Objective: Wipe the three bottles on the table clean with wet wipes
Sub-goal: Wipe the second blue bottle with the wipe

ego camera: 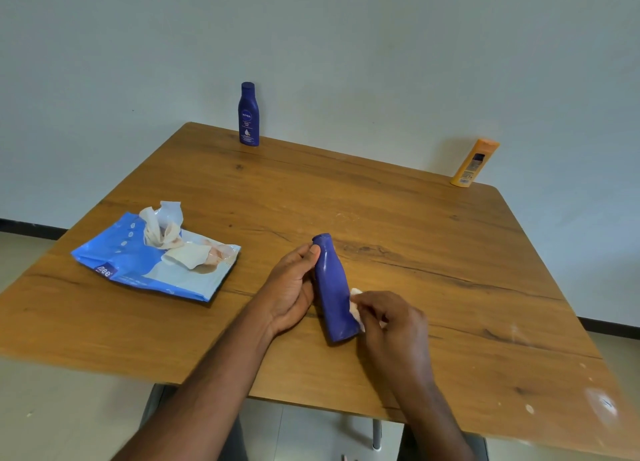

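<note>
I have the dark blue plastic bottle (333, 289) tilted just above the wooden desk (433, 239), near the middle of its front edge. My left hand (292, 289) curls round its upper body, thumb by the cap; my right hand (389, 322) pinches a crumpled white wet wipe (356, 308) against its lower side. The hold looks light, so a hard rub could twist the bottle loose. The upright blue lotion bottle (249, 114) and orange bottle (474, 163) stand at the far edge; the blue wipes pack (152, 256) lies toward the left edge.
</note>
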